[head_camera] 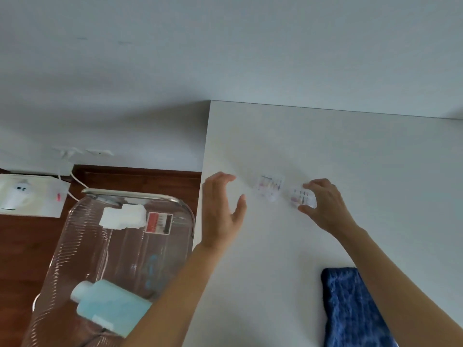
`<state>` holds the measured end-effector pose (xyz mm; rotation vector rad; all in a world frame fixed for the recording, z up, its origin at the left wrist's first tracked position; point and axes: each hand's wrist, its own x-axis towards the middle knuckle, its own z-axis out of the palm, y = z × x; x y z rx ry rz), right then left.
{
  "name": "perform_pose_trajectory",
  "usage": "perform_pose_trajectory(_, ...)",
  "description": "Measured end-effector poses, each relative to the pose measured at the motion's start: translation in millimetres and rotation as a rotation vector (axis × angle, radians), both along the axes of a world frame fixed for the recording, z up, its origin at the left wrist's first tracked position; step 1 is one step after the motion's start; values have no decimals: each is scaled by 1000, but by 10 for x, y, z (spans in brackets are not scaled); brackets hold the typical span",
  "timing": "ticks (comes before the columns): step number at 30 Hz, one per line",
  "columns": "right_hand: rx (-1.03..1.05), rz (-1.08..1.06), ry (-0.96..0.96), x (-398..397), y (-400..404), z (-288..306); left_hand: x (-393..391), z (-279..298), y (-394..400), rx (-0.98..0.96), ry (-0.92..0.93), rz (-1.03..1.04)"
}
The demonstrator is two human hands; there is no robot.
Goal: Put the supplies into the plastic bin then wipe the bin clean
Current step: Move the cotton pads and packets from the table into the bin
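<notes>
In the head view, our right hand (323, 204) pinches a small clear packet (302, 197) on the white table (350, 151), while our left hand (221, 209) hovers with fingers spread beside a second clear packet (270, 187). The plastic bin (75, 246) stands on the floor left of the table, holding a blue bottle (112, 306), white gauze (122, 216) and a red-labelled packet (159, 222); a blue cloth (350, 309) lies on the table's near edge

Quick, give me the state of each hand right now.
Left hand: open, holding nothing, beside a small clear packet.
Right hand: fingers pinching another small clear packet.
</notes>
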<state>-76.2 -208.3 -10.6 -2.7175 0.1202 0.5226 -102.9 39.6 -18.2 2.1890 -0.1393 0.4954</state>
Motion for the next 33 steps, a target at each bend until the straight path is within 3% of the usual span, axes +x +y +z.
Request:
perform_pose_trajectory(6, 83, -30, -85, -6, -55, 13, 460, 3, -449, 261, 422, -402)
perform_pose_trajectory(10, 239, -156, -144, -74, -89, 70, 563, -64, -502, 229, 525, -474)
perform_pose_trajectory(18, 584, -475, -57, -164, 41, 257, 417, -43, -401, 63, 348, -267)
perform_pose_trajectory(22, 898, -596, 25, -265, 334, 415, 204, 172, -203, -187, 247, -70)
perform_pose_trajectory(28, 1205, -525, 318, -516, 1210, 631, -502, 362, 487, -621, 414, 228)
perform_pose_trajectory(33, 1126, -415, 525, -729, 2149, 607, -987, 189, 1210, -676, 545, 517)
